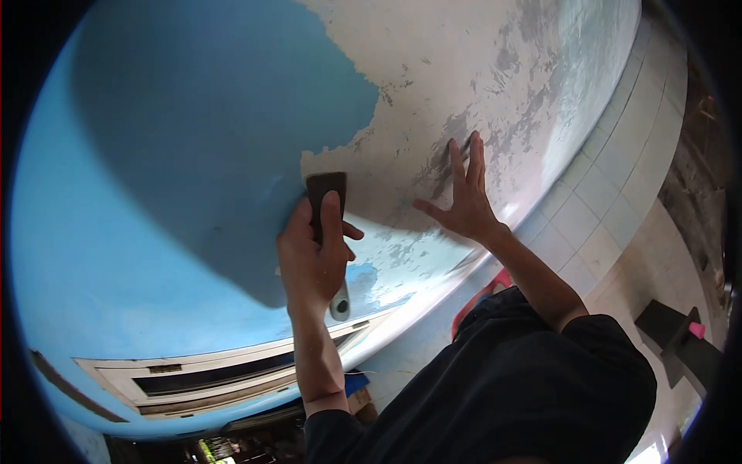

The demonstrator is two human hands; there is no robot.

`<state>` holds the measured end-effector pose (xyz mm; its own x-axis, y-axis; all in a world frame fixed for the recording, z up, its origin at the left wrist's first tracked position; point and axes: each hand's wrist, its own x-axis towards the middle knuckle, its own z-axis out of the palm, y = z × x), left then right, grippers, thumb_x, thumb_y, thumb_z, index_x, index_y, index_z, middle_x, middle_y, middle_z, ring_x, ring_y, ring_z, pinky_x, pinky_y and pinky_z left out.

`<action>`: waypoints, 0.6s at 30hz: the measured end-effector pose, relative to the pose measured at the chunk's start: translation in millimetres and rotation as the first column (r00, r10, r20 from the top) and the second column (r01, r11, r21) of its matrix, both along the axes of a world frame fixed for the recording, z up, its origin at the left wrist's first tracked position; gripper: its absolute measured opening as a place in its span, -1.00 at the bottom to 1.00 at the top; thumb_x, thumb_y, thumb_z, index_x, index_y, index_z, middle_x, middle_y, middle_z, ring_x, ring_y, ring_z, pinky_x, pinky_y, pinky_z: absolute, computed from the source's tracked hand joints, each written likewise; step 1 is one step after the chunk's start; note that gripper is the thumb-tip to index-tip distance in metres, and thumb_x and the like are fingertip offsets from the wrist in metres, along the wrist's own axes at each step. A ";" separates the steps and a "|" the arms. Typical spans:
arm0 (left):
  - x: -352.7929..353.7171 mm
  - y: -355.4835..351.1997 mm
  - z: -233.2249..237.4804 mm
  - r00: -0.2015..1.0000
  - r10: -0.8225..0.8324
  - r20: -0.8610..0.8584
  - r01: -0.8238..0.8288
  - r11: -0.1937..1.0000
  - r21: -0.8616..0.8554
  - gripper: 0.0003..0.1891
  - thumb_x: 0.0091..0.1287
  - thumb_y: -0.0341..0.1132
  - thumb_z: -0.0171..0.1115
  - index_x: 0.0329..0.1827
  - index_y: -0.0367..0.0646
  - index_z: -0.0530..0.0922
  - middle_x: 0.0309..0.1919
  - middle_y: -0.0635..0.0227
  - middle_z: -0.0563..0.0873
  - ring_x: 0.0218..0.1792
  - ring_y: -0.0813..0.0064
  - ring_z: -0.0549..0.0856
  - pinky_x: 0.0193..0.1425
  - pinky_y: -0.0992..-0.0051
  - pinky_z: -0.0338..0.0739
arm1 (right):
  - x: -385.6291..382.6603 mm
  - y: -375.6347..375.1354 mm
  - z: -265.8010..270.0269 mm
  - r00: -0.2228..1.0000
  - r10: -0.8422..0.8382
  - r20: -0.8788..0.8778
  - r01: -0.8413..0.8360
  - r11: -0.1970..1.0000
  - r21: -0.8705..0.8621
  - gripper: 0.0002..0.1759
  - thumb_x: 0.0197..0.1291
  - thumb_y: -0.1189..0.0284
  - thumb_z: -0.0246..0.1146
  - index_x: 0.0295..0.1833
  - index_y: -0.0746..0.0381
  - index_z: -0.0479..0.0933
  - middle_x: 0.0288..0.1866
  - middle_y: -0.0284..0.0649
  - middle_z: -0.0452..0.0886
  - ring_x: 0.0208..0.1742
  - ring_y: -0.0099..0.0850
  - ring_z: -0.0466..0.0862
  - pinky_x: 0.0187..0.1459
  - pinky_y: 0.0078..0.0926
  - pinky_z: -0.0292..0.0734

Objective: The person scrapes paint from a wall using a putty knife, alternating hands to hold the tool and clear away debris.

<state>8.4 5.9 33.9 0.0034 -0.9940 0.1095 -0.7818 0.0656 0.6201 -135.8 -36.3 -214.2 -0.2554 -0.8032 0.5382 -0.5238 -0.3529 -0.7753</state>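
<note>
My left hand [313, 259] is closed around a scraper [326, 184] with a wide dark blade end. Its pale handle end, which has a dark hole, sticks out below the hand. The blade lies at the border between blue paint [232, 100] and a bare, pale patch of the wall [417, 93]. To the right, my right hand [468, 205] has its fingers spread against the patchy grey and white surface, with nothing in it. Ragged paint edges run up from the scraper.
A white-framed window [216, 383] is at the lower left. Pale tiles [587, 213] run along the right side. A dark object with a pink part [696, 330] stands at the far right. Something red [468, 309] shows beside my dark shirt [502, 387].
</note>
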 end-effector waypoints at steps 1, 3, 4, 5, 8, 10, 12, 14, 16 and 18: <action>-4.1 -0.2 -2.7 1.000 0.005 -0.013 -0.005 1.000 -0.011 -0.64 0.58 -0.08 0.11 -0.21 -0.24 0.60 -0.60 0.28 0.72 -0.68 0.60 0.63 -0.56 0.57 0.47 | 4.6 1.0 -6.9 1.000 0.003 0.005 -0.003 1.000 0.025 0.34 0.06 -0.19 0.47 0.69 0.09 -0.23 0.62 0.42 -0.42 0.62 0.46 -0.33 0.50 0.41 -0.10; -14.4 -2.8 -3.2 1.000 0.006 -0.026 -0.007 1.000 -0.025 -0.61 0.57 -0.06 0.12 -0.23 -0.24 0.60 -0.61 0.28 0.71 -0.70 0.61 0.60 -0.57 0.58 0.44 | 8.2 1.9 -14.8 1.000 0.002 0.004 -0.002 0.999 0.044 0.33 0.08 -0.20 0.45 0.70 0.09 -0.24 0.62 0.43 -0.42 0.61 0.49 -0.34 0.49 0.44 -0.10; -21.2 -5.4 0.1 1.000 0.007 -0.028 -0.007 1.000 -0.027 -0.61 0.57 -0.05 0.13 -0.25 -0.24 0.60 -0.61 0.29 0.71 -0.71 0.62 0.59 -0.58 0.59 0.43 | 8.1 1.7 -17.3 1.000 0.000 -0.005 0.000 0.999 0.038 0.33 0.08 -0.20 0.45 0.69 0.09 -0.24 0.62 0.43 -0.43 0.61 0.49 -0.34 0.48 0.44 -0.09; -26.7 -7.7 2.1 0.999 0.010 -0.036 -0.011 0.999 -0.031 -0.60 0.56 -0.04 0.14 -0.26 -0.24 0.60 -0.62 0.29 0.71 -0.72 0.63 0.58 -0.59 0.59 0.41 | 7.6 1.3 -18.4 1.000 0.002 -0.019 -0.001 1.000 0.031 0.33 0.09 -0.19 0.45 0.69 0.09 -0.24 0.62 0.43 -0.44 0.61 0.50 -0.34 0.48 0.45 -0.09; -37.4 -12.6 2.6 0.999 -0.019 -0.051 0.014 0.995 -0.095 -0.57 0.55 -0.01 0.16 -0.28 -0.24 0.60 -0.62 0.31 0.70 -0.72 0.66 0.55 -0.61 0.60 0.37 | 6.9 1.4 -18.4 0.999 0.001 -0.035 -0.001 1.000 0.008 0.31 0.12 -0.19 0.43 0.69 0.11 -0.25 0.62 0.44 -0.46 0.61 0.50 -0.33 0.47 0.46 -0.08; -29.9 -11.8 -4.3 0.999 0.004 -0.051 -0.009 0.995 -0.100 -0.55 0.55 0.01 0.16 -0.31 -0.23 0.60 -0.66 0.35 0.66 -0.74 0.68 0.51 -0.61 0.60 0.35 | 3.4 1.3 -19.6 0.998 0.029 -0.053 -0.027 0.999 0.040 0.30 0.14 -0.19 0.41 0.69 0.12 -0.25 0.62 0.44 -0.46 0.61 0.51 -0.32 0.46 0.46 -0.08; -23.9 -9.9 -7.5 0.998 0.009 -0.064 -0.013 0.998 -0.065 -0.55 0.56 0.02 0.13 -0.31 -0.23 0.59 -0.68 0.39 0.63 -0.73 0.69 0.50 -0.61 0.61 0.34 | 2.2 2.6 -22.6 0.997 0.039 -0.061 -0.034 0.997 0.069 0.29 0.15 -0.20 0.39 0.69 0.12 -0.26 0.62 0.44 -0.46 0.61 0.52 -0.33 0.46 0.47 -0.08; -19.3 -8.1 -4.0 0.996 0.010 -0.093 -0.010 1.000 -0.002 -0.57 0.59 -0.01 0.09 -0.27 -0.22 0.57 -0.66 0.40 0.60 -0.69 0.69 0.50 -0.59 0.60 0.36 | 4.7 0.2 -25.3 0.997 0.042 -0.068 -0.037 0.996 0.080 0.29 0.16 -0.22 0.37 0.70 0.12 -0.27 0.61 0.44 -0.48 0.61 0.51 -0.37 0.46 0.48 -0.09; -12.6 -8.8 -5.8 0.973 -0.076 -0.218 0.070 0.997 -0.035 -0.60 0.62 -0.04 0.04 -0.21 -0.23 0.54 -0.61 0.39 0.61 -0.62 0.69 0.53 -0.57 0.60 0.38 | 3.8 -1.7 -24.0 0.995 0.060 -0.079 -0.049 0.991 0.125 0.28 0.18 -0.25 0.33 0.70 0.11 -0.29 0.61 0.44 -0.50 0.61 0.49 -0.42 0.45 0.50 -0.09; -9.1 -6.9 -4.0 0.952 -0.139 -0.272 0.136 0.990 -0.033 -0.63 0.64 -0.08 -0.01 -0.15 -0.24 0.52 -0.55 0.37 0.63 -0.56 0.69 0.56 -0.55 0.59 0.41 | 4.1 -2.3 -24.8 0.993 0.079 -0.084 -0.064 0.985 0.161 0.28 0.20 -0.28 0.30 0.69 0.11 -0.31 0.61 0.44 -0.53 0.61 0.47 -0.47 0.45 0.51 -0.09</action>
